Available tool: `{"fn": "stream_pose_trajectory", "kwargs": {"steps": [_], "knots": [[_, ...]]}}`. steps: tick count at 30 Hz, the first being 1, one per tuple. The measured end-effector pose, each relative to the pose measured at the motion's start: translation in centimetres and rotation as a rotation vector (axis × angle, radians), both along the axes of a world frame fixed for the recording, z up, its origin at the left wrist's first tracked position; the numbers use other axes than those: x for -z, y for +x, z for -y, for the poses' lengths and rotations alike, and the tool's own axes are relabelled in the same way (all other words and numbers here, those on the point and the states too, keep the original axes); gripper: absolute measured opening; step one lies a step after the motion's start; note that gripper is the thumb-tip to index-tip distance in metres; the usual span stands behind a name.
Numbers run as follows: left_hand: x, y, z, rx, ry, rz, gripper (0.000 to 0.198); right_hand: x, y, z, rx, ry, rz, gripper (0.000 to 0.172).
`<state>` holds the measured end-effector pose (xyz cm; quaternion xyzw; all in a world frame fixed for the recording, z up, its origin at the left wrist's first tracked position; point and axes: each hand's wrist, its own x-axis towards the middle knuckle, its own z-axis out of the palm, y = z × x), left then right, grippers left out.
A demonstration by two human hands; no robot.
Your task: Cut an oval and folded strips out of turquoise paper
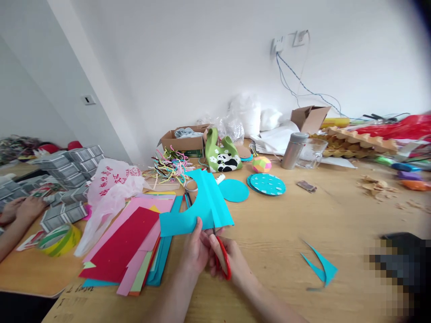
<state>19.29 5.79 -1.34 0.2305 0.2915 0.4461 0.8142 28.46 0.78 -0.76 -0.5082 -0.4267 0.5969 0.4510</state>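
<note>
My left hand [195,249] pinches the near edge of a folded turquoise paper sheet [198,208] with a curved cut-out, held just above the wooden table [279,229]. My right hand [230,260] grips red-handled scissors [222,255], whose blades point up into the paper's lower edge. Both hands are closed and close together at the table's front middle.
A stack of coloured paper sheets [129,251] lies to the left with a tape roll [59,240] and a plastic bag [111,188]. Turquoise discs [266,184], turquoise offcuts [319,264], a panda bag [222,159] and a metal flask [292,150] lie around. Another person's hands [23,211] rest far left.
</note>
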Motion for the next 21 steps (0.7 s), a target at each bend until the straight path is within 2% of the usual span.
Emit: {"fn": "stream_pose_trajectory", "kwargs": {"steps": [9, 15, 21], "knots": [[-1.8, 0.2, 0.3, -0.081, 0.016, 0.041, 0.035, 0.8, 0.2, -0.2, 0.023, 0.009, -0.008, 0.065], [-1.1, -0.4, -0.4, -0.029, -0.036, 0.016, 0.042, 0.1, 0.1, -0.1, -0.006, -0.030, 0.013, 0.069], [-0.8, -1.1, -1.1, -0.119, -0.051, -0.026, 0.037, -0.6, 0.0, 0.3, -0.096, -0.039, 0.061, 0.069]]}}
